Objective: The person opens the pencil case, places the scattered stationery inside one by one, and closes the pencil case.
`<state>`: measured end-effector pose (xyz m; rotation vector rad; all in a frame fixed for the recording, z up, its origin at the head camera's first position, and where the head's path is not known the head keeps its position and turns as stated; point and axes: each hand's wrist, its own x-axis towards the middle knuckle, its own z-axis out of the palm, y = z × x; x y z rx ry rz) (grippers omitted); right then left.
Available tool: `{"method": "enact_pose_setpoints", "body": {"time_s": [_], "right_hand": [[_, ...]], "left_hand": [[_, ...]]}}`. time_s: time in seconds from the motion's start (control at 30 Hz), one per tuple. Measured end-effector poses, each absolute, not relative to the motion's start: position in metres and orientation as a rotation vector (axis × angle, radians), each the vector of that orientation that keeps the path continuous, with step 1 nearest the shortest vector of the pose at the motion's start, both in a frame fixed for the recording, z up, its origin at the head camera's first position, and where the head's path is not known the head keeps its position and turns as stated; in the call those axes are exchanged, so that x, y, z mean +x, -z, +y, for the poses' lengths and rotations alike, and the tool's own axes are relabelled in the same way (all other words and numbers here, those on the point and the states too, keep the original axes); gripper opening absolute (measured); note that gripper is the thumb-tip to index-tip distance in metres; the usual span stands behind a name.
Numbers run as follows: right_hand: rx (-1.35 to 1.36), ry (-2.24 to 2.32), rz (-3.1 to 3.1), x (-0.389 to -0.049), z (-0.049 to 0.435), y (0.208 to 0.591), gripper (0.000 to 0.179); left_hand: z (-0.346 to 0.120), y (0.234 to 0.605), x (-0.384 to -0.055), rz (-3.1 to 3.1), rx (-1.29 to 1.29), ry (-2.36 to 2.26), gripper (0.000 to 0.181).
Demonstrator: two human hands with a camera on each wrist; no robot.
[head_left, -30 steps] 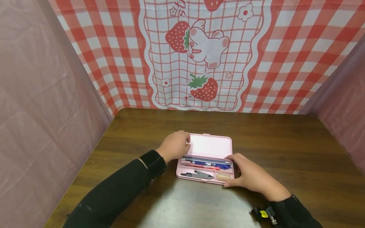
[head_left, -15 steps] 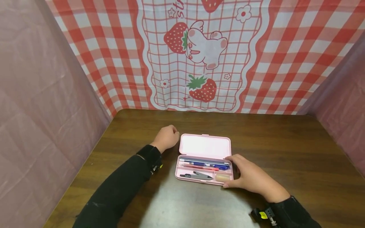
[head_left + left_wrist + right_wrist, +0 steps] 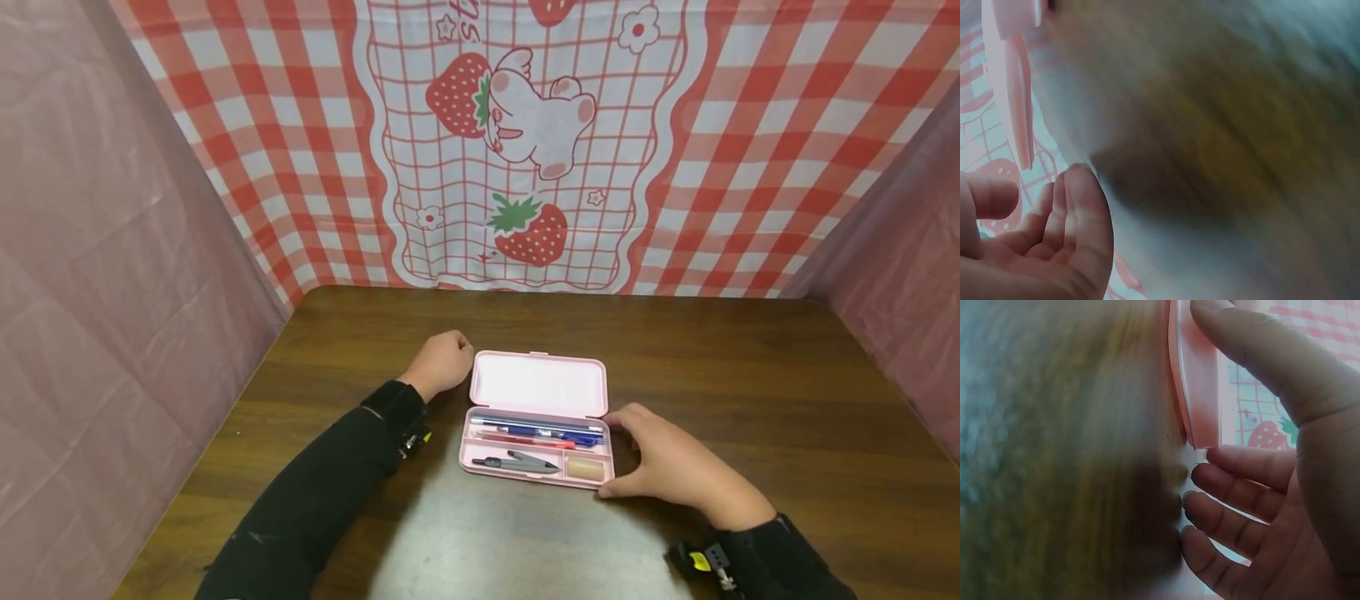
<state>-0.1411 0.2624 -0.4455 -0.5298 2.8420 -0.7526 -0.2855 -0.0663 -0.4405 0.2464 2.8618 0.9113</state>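
An open pink pencil case [image 3: 480,479] lies flat on the table, its lid [image 3: 538,383] folded back. Inside are a pair of compasses [image 3: 517,463], a tan block [image 3: 585,468], a red pen [image 3: 525,439], a blue pen [image 3: 577,437] and dark slim sticks like pencils. My right hand [image 3: 667,462] holds the case's right end between thumb and index finger; the other fingers [image 3: 1225,525] stay spread off it in the right wrist view. Left of the lid, my left hand [image 3: 440,364] rests near the table, fingers loosely curled, holding nothing.
The brown wooden table [image 3: 750,367] reaches back to a red-and-white checked cloth [image 3: 315,167] with strawberry prints. Pink cloth [image 3: 112,292] hangs along the left side, and more on the right.
My left hand has let go of the lid and moved left beside it. My right hand has shifted slightly right at the case's end. The case lies still.
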Motion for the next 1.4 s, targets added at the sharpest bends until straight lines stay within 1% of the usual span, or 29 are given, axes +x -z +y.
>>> {"method": "enact_pose_setpoints", "body": {"time_s": [0.27,0.5,0.67,0.83,1.0,1.13,1.4], "right_hand": [[-0.56,0.808,2.803,-0.144,0.265,0.45,0.101],[-0.546,0.827,2.791,-0.146,0.265,0.454,0.099],[-0.534,0.833,2.789,-0.146,0.266,0.456,0.098],[-0.522,0.829,2.802,-0.147,0.267,0.458,0.098],[-0.538,0.838,2.794,-0.146,0.268,0.458,0.097],[-0.55,0.841,2.789,-0.146,0.268,0.456,0.097],[-0.552,0.833,2.796,-0.145,0.269,0.456,0.098]], "left_hand": [[-0.062,0.435,-0.285,2.76,0.246,-1.013,0.032],[-0.059,0.437,-0.285,2.555,0.189,-1.253,0.035],[-0.054,0.442,-0.284,2.316,0.103,-1.461,0.041],[-0.052,0.446,-0.284,2.132,0.097,-1.64,0.043],[-0.051,0.445,-0.287,1.768,-0.009,-1.865,0.048],[-0.052,0.442,-0.289,1.578,-0.058,-1.9,0.052],[-0.052,0.437,-0.286,1.611,-0.042,-1.888,0.05]]}}
